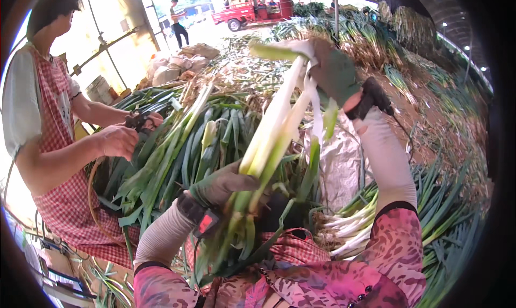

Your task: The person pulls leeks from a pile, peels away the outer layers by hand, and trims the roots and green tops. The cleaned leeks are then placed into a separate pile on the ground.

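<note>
Wrapped round the lower, greener part of a few thick scallions is my gloved left hand, closed. Their white ends point up and away. My gloved right hand is closed at those white ends, on a pale outer leaf that hangs partly loose in strips. The fingertips of that hand are partly hidden. Green tops dangle below my left hand toward my lap. Beyond my left hand lies a heap of scallions with long dark green leaves.
At the left a co-worker in a checked apron holds both hands over the heap. Loose scallions lie by my right arm, beside a white woven sack. Farther off are filled sacks, a red three-wheeled truck and larger scallion piles.
</note>
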`<state>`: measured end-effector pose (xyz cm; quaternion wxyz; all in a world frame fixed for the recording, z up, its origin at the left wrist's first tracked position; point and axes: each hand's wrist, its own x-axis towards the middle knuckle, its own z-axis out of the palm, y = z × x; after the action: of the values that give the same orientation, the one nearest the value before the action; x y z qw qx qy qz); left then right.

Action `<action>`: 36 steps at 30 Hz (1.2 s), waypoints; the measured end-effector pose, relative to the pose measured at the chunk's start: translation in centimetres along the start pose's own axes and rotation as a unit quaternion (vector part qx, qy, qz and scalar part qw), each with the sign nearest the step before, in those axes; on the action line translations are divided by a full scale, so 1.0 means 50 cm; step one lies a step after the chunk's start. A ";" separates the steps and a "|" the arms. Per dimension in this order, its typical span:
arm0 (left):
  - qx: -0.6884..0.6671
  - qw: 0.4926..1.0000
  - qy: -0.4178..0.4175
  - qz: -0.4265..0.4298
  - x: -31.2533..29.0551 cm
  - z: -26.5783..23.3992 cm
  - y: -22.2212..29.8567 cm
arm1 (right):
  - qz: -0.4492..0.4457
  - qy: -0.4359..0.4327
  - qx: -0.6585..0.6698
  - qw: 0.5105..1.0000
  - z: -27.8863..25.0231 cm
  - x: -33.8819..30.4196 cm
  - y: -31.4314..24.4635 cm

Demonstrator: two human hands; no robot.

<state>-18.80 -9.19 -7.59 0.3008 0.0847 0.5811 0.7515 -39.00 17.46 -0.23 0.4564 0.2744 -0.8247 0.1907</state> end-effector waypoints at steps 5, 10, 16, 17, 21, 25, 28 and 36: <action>0.052 0.998 -0.001 -0.019 -0.029 -0.027 -0.004 | 0.022 0.134 -0.214 0.967 0.001 0.015 0.280; 0.003 0.999 0.012 0.050 -0.078 -0.068 -0.009 | 0.200 0.135 0.134 0.961 -0.089 -0.023 0.460; 0.161 0.963 0.159 0.144 -0.031 -0.019 0.000 | 0.136 0.000 0.449 0.883 -0.079 -0.122 0.245; 0.160 0.964 0.159 0.142 -0.018 -0.014 -0.008 | 0.138 -0.002 0.449 0.883 -0.102 -0.117 0.218; 0.189 0.945 0.118 0.240 0.037 -0.013 -0.041 | 0.012 -0.064 0.418 0.906 -0.130 -0.070 0.077; 0.188 0.945 0.107 0.245 0.069 -0.017 -0.059 | -0.142 -0.191 0.382 0.893 -0.073 -0.041 0.045; 0.212 0.947 0.058 0.235 0.074 -0.005 -0.061 | -0.125 -0.200 0.328 0.915 0.007 -0.032 0.041; 0.121 0.970 0.054 0.203 0.037 -0.020 -0.045 | 0.157 -0.154 0.380 0.898 -0.003 -0.028 0.018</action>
<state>-19.98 -8.67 -10.41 0.0975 0.1955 0.6542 0.7241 -38.88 18.63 -1.44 0.1484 0.3200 -0.7816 0.5144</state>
